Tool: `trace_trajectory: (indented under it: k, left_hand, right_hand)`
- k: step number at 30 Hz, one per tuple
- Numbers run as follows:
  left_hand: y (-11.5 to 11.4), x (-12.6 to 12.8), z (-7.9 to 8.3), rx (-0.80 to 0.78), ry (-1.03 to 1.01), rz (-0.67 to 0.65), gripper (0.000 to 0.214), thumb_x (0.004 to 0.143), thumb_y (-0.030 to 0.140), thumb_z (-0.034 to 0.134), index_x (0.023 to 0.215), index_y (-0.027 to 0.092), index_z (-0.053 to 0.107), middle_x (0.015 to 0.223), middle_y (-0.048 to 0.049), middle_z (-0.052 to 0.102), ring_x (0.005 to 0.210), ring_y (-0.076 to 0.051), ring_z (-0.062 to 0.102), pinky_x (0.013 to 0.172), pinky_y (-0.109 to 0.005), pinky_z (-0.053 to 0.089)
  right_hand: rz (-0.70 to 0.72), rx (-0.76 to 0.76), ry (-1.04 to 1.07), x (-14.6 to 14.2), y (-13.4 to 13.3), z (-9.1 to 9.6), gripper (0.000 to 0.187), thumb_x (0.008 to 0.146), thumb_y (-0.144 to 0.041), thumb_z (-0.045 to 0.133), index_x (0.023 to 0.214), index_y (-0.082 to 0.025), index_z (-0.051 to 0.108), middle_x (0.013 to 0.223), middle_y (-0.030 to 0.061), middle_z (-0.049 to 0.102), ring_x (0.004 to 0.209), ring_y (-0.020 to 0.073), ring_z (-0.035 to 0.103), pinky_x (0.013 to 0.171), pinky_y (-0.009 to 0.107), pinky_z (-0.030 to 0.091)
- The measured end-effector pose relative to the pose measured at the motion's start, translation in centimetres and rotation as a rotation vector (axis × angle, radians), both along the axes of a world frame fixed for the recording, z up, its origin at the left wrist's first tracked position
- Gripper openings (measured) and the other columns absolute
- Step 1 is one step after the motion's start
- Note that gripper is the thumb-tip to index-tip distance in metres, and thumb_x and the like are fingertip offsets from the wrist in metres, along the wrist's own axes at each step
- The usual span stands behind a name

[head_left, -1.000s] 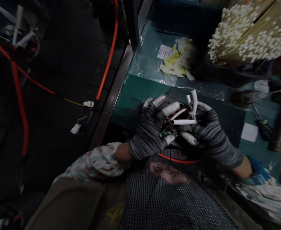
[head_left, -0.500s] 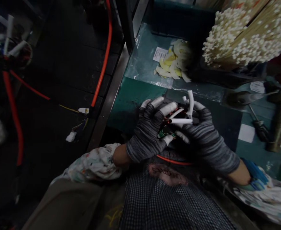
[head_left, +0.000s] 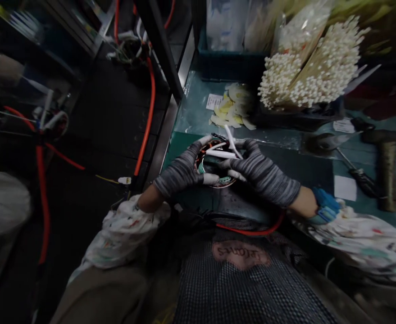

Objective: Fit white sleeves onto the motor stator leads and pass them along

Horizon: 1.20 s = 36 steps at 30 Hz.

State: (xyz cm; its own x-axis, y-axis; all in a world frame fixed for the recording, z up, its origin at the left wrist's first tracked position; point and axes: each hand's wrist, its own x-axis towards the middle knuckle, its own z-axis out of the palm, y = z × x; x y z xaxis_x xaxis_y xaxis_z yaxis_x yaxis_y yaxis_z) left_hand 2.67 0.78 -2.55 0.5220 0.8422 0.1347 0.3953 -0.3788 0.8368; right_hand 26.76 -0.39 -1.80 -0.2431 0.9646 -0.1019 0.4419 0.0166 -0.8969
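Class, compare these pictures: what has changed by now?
The left hand and right hand have moved the wired ring left and forward, toward the yellow pieces; its round opening now shows clearly. Both hands remain on it. The hammer and screwdriver stayed put.

I see in dim light; the dark surface (head_left: 98, 108) at my left sinks almost into black. Weak glare lies on the metal edge (head_left: 186, 65). My right hand (head_left: 268, 173) is fairly clear, but toward the borders shapes smear.
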Motion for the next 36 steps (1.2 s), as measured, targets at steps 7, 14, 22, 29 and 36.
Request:
trace_trajectory:
  k: [7, 14, 22, 29, 36]
  left_hand:
    - [-4.4, 1.8, 1.8, 0.751, 0.375, 0.170, 0.013, 0.099, 0.022, 0.072, 0.111, 0.026, 0.069, 0.094, -0.0027, 0.079, 0.085, -0.026, 0.071, 0.075, -0.042, 0.055]
    - [-6.2, 3.6, 4.0, 0.822, 0.656, 0.056, 0.019, 0.101, 0.019, 0.060, 0.109, 0.013, 0.076, 0.106, -0.0115, 0.083, 0.096, -0.032, 0.077, 0.077, -0.047, 0.060]
    - [-7.5, 2.1, 3.4, 0.950, 0.637, 0.080, 0.041, 0.103, 0.001, 0.041, 0.119, 0.013, 0.076, 0.113, -0.0071, 0.085, 0.099, -0.023, 0.080, 0.081, -0.035, 0.064]
    - [-6.7, 1.2, 3.1, 0.864, 0.542, 0.065, 0.041, 0.107, 0.006, 0.038, 0.125, 0.017, 0.074, 0.116, -0.0035, 0.084, 0.104, -0.020, 0.077, 0.094, -0.037, 0.061]
    - [-4.9, 1.3, 1.9, 0.843, 0.448, 0.030, 0.030, 0.105, 0.009, 0.053, 0.116, 0.024, 0.076, 0.100, -0.0003, 0.083, 0.091, -0.021, 0.074, 0.096, -0.041, 0.057]
  right_hand:
    - [0.012, 0.085, -0.049, -1.3, -0.5, -0.4, 0.030, 0.103, -0.036, 0.062, 0.130, -0.023, 0.064, 0.120, 0.0085, 0.079, 0.101, 0.0232, 0.077, 0.090, 0.038, 0.065]
    - [-0.204, 0.783, -0.331, 4.9, -0.5, 0.3, 0.030, 0.106, -0.047, 0.056, 0.125, -0.028, 0.069, 0.134, 0.0113, 0.063, 0.133, 0.0303, 0.060, 0.114, 0.053, 0.051]
    - [-0.592, 0.653, -0.810, 11.1, 5.7, 1.7, 0.046, 0.079, -0.047, 0.089, 0.107, -0.014, 0.075, 0.146, 0.0250, 0.058, 0.138, 0.0452, 0.046, 0.117, 0.067, 0.029]
    - [-0.540, 0.707, -0.757, 11.2, 5.4, 1.2, 0.022, 0.092, -0.039, 0.075, 0.104, -0.022, 0.071, 0.140, 0.0217, 0.060, 0.134, 0.0424, 0.048, 0.111, 0.064, 0.035]
    - [-0.558, 0.714, -0.731, 11.6, 6.7, 1.0, 0.027, 0.079, -0.038, 0.090, 0.091, -0.022, 0.073, 0.144, 0.0203, 0.063, 0.136, 0.0422, 0.048, 0.114, 0.066, 0.028]
